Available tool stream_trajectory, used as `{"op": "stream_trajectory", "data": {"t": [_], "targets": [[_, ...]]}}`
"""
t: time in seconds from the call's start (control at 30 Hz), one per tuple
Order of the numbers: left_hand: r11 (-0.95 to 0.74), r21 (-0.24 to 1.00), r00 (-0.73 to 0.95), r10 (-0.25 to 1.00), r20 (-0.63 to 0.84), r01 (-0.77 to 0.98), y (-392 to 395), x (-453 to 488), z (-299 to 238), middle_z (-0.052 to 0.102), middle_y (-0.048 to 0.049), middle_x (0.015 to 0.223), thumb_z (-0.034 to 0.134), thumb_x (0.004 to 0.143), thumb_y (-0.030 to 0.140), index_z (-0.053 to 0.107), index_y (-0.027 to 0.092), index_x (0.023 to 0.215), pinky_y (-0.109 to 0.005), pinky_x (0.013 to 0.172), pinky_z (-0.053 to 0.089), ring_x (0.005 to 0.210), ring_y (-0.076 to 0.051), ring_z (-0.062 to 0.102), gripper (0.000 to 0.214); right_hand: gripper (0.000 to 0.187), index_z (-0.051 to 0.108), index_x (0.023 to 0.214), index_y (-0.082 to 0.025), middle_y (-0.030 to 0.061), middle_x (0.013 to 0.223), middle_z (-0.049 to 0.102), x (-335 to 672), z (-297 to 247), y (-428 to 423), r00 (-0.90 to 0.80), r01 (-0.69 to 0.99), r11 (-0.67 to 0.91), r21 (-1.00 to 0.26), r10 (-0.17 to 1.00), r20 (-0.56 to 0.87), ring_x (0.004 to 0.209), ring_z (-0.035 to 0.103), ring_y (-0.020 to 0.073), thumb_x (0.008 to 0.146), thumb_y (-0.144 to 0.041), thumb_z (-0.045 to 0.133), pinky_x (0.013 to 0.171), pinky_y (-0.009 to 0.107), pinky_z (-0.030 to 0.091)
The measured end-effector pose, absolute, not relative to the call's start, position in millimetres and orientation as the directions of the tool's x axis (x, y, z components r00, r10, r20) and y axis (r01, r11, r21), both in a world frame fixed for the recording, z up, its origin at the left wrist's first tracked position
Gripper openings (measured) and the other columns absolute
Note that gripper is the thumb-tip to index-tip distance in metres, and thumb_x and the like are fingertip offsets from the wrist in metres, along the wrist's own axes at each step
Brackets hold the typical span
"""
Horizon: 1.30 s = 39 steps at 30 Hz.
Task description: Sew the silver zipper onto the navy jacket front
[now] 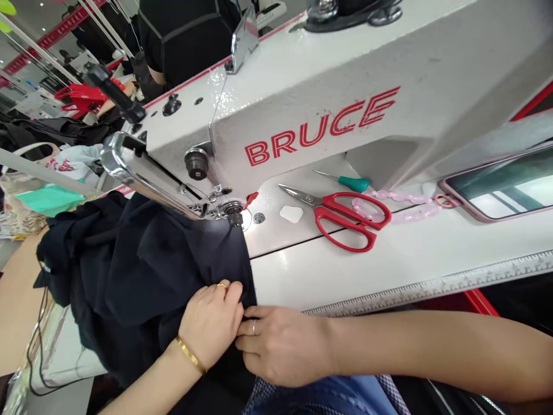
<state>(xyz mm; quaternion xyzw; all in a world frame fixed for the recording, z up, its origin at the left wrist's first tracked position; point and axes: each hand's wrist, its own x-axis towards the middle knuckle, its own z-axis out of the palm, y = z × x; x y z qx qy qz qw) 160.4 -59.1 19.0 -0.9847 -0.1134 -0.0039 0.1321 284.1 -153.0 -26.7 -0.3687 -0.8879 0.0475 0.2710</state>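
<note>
Dark navy fabric (142, 259) lies bunched across the left of the sewing machine (302, 109), its right edge running up to the needle area. My left hand (213, 320), with a gold ring and bracelet, is closed on the fabric near the table's front edge. Right beside it, my right hand (280, 346) pinches the same fabric edge, a silver ring on one finger. The fingertips of both hands nearly meet, and the cloth between them is partly hidden.
Red-handled scissors (345, 216), a green-handled awl (352, 183), a white chip (291, 214) and a pink bead strap (406, 216) on a phone (505, 181) lie right of the needle. A ruler strip (432, 285) lines the front edge. Behind the machine is another person (185, 40).
</note>
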Motion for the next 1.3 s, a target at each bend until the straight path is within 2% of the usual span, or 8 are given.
{"op": "stream_trajectory", "data": {"t": [0.13,0.23,0.37,0.47,0.57,0.7,0.83,1.3], "targets": [[-0.948,-0.264,0.983,0.159,0.088,0.177,-45,153,7,0.056,-0.0032,0.067,0.041,0.081,0.012,0.054,0.011,0.105,-0.03,0.053,0.042,0.054,-0.016,0.051,0.028,0.018,0.06,0.074,-0.014,0.0049,0.09,0.063,285,-30,-157,-0.574,0.634,0.714,-0.298,0.692,0.437,0.096,0.051,0.0172,0.084,-0.015,0.045,0.091,0.031,0.034],[-0.967,-0.241,0.994,0.063,0.092,0.084,-46,155,11,0.055,-0.0036,0.067,0.039,0.082,0.009,0.057,0.012,0.102,-0.031,0.055,0.04,0.057,-0.016,0.05,0.027,0.018,0.06,0.075,-0.014,0.0044,0.088,0.063,284,-32,-156,-0.57,0.627,0.711,-0.319,0.698,0.434,0.093,0.052,0.0176,0.084,-0.016,0.045,0.092,0.032,0.033],[-0.993,-0.087,0.989,0.069,0.134,0.081,-51,160,12,0.062,-0.0088,0.096,0.036,0.085,0.011,0.061,0.012,0.097,-0.041,0.081,0.038,0.089,-0.023,0.054,0.027,0.014,0.06,0.078,-0.013,0.005,0.087,0.062,284,-28,-155,-0.589,0.605,0.719,-0.342,0.693,0.416,0.091,0.053,0.0186,0.082,-0.017,0.047,0.094,0.034,0.031],[-0.995,-0.002,0.986,0.096,0.139,0.097,-50,157,6,0.061,-0.0075,0.106,0.036,0.085,0.01,0.06,0.013,0.101,-0.042,0.091,0.032,0.098,-0.022,0.052,0.029,0.007,0.059,0.075,-0.016,0.0012,0.078,0.061,295,-20,-153,-0.627,0.545,0.728,-0.416,0.683,0.374,0.077,0.053,0.0155,0.074,-0.021,0.055,0.084,0.031,0.037],[-0.992,0.073,0.978,0.111,0.178,0.1,-46,152,0,0.062,-0.006,0.103,0.038,0.085,0.011,0.06,0.015,0.101,-0.04,0.092,0.031,0.096,-0.02,0.052,0.028,0.007,0.057,0.075,-0.016,0.0004,0.076,0.059,314,-13,-143,-0.503,0.66,0.595,-0.459,0.804,0.318,0.067,0.05,0.0132,0.076,-0.017,0.05,0.067,0.027,0.04],[-0.986,0.139,0.97,0.123,0.208,0.095,-41,153,-5,0.063,-0.0053,0.096,0.042,0.084,0.015,0.06,0.017,0.101,-0.039,0.09,0.031,0.092,-0.02,0.051,0.025,0.018,0.057,0.091,-0.015,0.0048,0.091,0.058,337,-10,-123,-0.33,0.846,0.418,-0.331,0.898,0.29,0.081,0.05,0.0161,0.086,-0.012,0.04,0.071,0.029,0.039],[-0.987,0.147,0.971,0.102,0.215,0.072,-34,158,-6,0.063,-0.0051,0.095,0.043,0.083,0.015,0.06,0.016,0.101,-0.04,0.088,0.031,0.09,-0.02,0.052,0.025,0.018,0.057,0.085,-0.015,0.0044,0.087,0.055,344,-12,-111,-0.394,0.869,0.444,-0.218,0.888,0.237,0.078,0.048,0.0174,0.088,-0.016,0.039,0.068,0.031,0.038],[-0.999,0.042,0.953,0.028,0.303,0.016,21,198,-6,0.064,-0.0044,0.087,0.043,0.083,0.015,0.062,0.015,0.091,-0.035,0.077,0.04,0.079,-0.017,0.053,0.021,0.016,0.057,0.092,-0.018,0.0061,0.092,0.055,363,-16,-72,-0.218,0.953,0.249,-0.17,0.959,0.181,0.081,0.047,0.0186,0.087,-0.016,0.042,0.067,0.031,0.033]]}}
